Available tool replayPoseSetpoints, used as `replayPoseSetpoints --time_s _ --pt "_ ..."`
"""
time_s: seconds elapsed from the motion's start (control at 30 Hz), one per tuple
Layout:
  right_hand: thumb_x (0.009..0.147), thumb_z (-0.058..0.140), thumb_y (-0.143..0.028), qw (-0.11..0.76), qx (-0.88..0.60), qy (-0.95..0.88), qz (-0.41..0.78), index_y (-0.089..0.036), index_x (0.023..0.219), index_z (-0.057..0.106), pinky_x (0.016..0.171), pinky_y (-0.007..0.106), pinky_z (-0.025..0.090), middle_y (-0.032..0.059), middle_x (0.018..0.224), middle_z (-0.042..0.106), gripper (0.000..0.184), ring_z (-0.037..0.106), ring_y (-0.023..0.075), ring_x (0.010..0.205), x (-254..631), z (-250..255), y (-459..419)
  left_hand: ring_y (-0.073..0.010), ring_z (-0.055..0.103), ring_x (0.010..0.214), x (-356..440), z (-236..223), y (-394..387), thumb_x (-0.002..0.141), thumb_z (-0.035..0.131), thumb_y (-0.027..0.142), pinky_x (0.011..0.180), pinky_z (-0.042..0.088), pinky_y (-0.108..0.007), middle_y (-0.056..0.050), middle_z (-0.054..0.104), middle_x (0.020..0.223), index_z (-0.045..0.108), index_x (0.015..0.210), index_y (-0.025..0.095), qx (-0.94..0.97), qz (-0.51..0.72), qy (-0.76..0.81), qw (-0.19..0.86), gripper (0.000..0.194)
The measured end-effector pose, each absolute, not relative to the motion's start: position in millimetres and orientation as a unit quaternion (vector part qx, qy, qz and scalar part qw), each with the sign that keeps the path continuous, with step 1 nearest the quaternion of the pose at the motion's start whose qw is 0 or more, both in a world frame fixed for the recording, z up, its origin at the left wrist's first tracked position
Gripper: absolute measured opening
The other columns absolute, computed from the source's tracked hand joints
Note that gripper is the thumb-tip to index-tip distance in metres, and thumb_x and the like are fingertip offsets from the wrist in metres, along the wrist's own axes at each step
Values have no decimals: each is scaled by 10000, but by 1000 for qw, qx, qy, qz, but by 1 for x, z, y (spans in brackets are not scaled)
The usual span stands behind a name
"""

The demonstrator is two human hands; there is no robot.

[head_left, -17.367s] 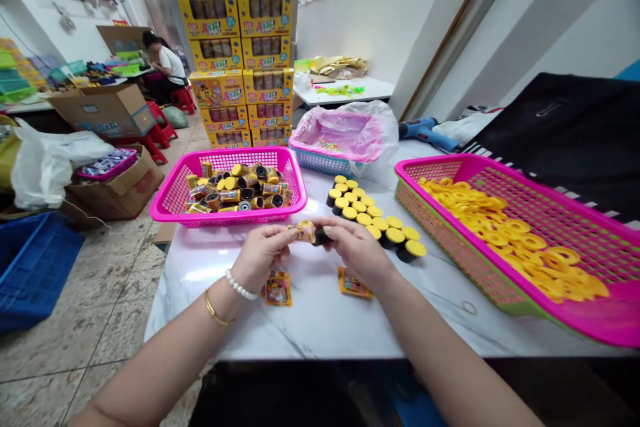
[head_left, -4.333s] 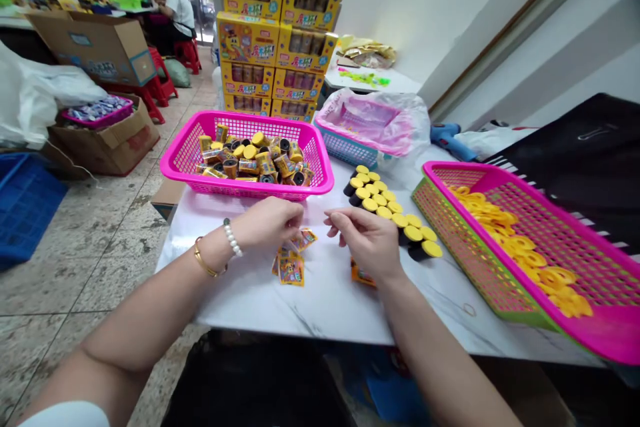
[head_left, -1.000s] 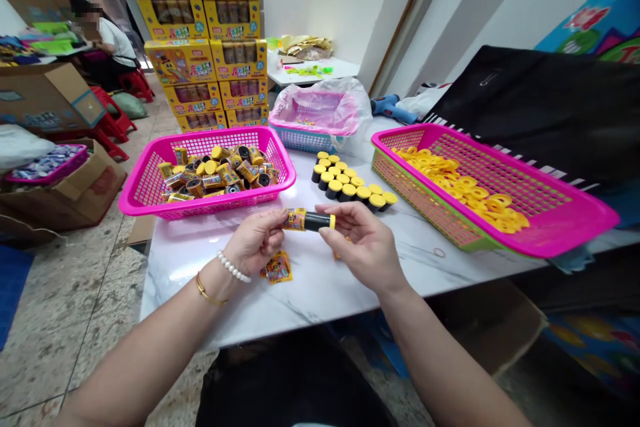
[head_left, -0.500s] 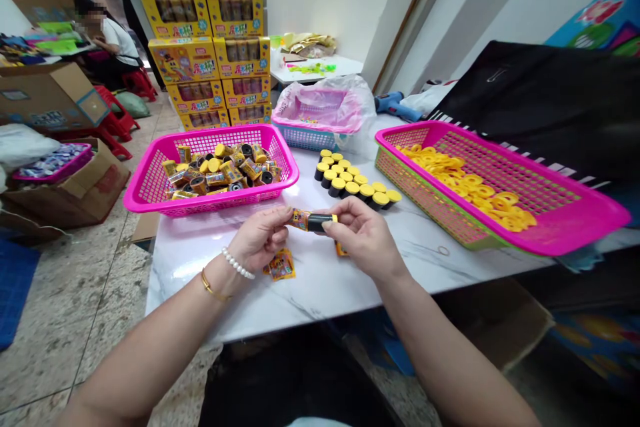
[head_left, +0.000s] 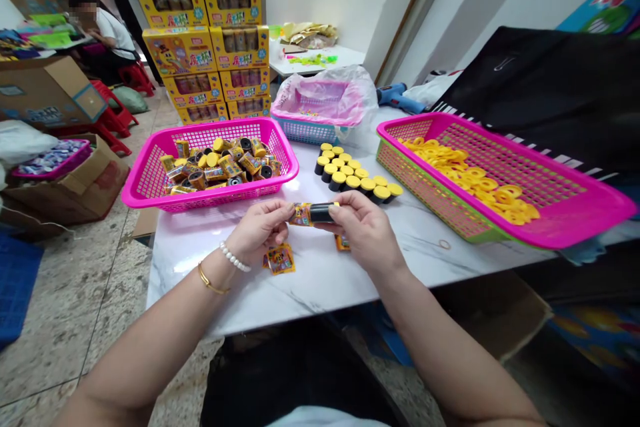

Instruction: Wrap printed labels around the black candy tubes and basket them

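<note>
The left hand [head_left: 260,230] and the right hand [head_left: 363,230] are close together, both clamped on a short black cylinder with a yellow-orange printed wrapper [head_left: 310,213]. It sits between them, above the surface. Its long axis runs side to side, rising slightly toward the right hand. The left thumb and fingers pinch the wrapped end, while the right hand is nearer the black end and covers its tip.

Just below the left hand, a small printed yellow-orange sachet [head_left: 281,259] lies on the white marble surface [head_left: 310,300]. Another sachet [head_left: 343,243] is partly hidden under the right hand. Ahead of the left hand, a bright pink plastic mesh basket [head_left: 210,199] holds a jumble of similar cylinders. Ahead of the right hand stand rows of black cylinders with yellow caps [head_left: 347,177]. Farther right, a pink-and-green mesh basket [head_left: 565,230] holds yellow plastic rings [head_left: 480,187].

Well beyond the hands, stacked yellow cartons [head_left: 200,60] carry red Chinese lettering, too small to read reliably. A seated person in a white shirt [head_left: 115,33] works far beyond the left hand.
</note>
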State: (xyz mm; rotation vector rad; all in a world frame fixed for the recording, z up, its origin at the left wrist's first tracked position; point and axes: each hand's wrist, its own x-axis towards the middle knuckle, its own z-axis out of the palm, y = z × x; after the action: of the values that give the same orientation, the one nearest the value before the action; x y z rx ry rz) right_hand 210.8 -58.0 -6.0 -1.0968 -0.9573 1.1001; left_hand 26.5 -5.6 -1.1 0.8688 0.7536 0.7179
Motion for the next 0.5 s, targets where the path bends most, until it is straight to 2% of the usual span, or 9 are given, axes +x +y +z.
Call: replayPoseSetpoints --time_s 0.13,0.3,0.5 --pt "715 811 -546 623 -482 -415 455 -207 838 567 674 353 659 -39 703 655 435 686 148 676 203 -8 -60 -50 443 346 27 -1 -5 666 875 362 335 201 -145 19 555 532 616 786 115 389 342 346 782 378" --pt "781 771 -522 630 -481 -447 414 -216 899 565 688 334 650 -30 725 683 387 716 159 676 195 -11 -68 -28 416 334 28 -3 -5 626 881 322 325 228 -145 9 595 598 594 757 101 363 357 315 801 385" --pt "736 783 -511 617 -451 -343 546 -218 838 541 714 406 663 -25 779 675 394 760 213 753 198 -9 -64 -33 407 328 27 -4 -4 611 900 341 317 205 -139 39 533 538 566 740 117 365 348 303 809 422"
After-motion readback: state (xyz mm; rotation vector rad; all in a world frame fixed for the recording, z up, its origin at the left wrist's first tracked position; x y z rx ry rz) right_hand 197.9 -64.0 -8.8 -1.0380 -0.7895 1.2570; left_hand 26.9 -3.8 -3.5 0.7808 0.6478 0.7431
